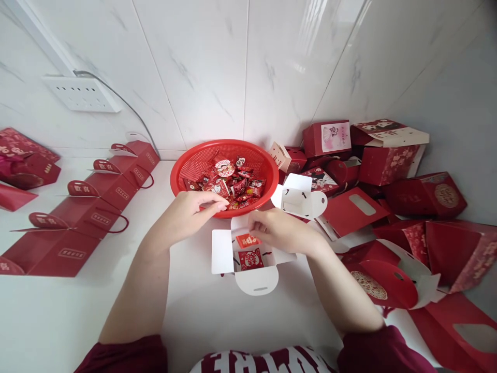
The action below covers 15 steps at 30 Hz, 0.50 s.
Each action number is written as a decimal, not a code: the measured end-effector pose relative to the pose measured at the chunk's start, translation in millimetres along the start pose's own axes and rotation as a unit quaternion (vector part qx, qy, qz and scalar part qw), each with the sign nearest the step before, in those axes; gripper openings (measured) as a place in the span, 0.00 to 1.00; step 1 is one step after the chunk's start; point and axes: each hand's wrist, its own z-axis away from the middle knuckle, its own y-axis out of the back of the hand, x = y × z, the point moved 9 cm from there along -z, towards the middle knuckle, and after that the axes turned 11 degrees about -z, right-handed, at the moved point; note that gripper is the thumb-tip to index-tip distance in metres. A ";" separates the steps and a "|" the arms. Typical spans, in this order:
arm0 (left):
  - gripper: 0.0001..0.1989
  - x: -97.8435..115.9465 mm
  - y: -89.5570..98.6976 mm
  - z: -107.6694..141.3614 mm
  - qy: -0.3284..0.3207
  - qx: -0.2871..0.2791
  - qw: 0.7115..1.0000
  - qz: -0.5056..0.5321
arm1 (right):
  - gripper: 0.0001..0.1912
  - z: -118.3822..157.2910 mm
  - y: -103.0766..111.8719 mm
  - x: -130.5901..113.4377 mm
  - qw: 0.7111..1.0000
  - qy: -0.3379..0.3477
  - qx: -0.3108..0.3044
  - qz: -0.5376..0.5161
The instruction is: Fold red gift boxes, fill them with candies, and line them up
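Spotting a row of red boxes (83,215) at left. Then hovering the left hand (188,212) over the near rim of the red basket (225,143), pressing thumb and fingertip together on nothing visible. Finding an open white-lined box (256,280) just near of that, with two red packets (251,260) lying inside. Curling the right hand (283,230) over its right side, honestly not being able to tell about any grip. Seeing more gift boxes (411,199) at right. Guessing at mid-filling, so probably needing a clean pinch on another wrapped sweet (224,168) in the basket.
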 end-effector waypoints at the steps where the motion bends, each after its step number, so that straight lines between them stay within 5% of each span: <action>1: 0.12 -1.9 2.4 0.0 0.005 0.004 1.000 -0.008 | 0.06 -1.5 -7.3 3.1 0.999 -0.018 -0.013 0.030; 5: 0.11 -6.3 4.6 -0.1 0.011 0.006 1.000 -0.010 | 0.10 3.0 -13.8 4.0 0.992 -0.047 -0.025 0.113; 15: 0.14 -6.7 29.5 -9.3 0.011 0.044 0.989 -0.139 | 0.08 46.3 48.2 4.1 0.991 -0.060 0.070 0.095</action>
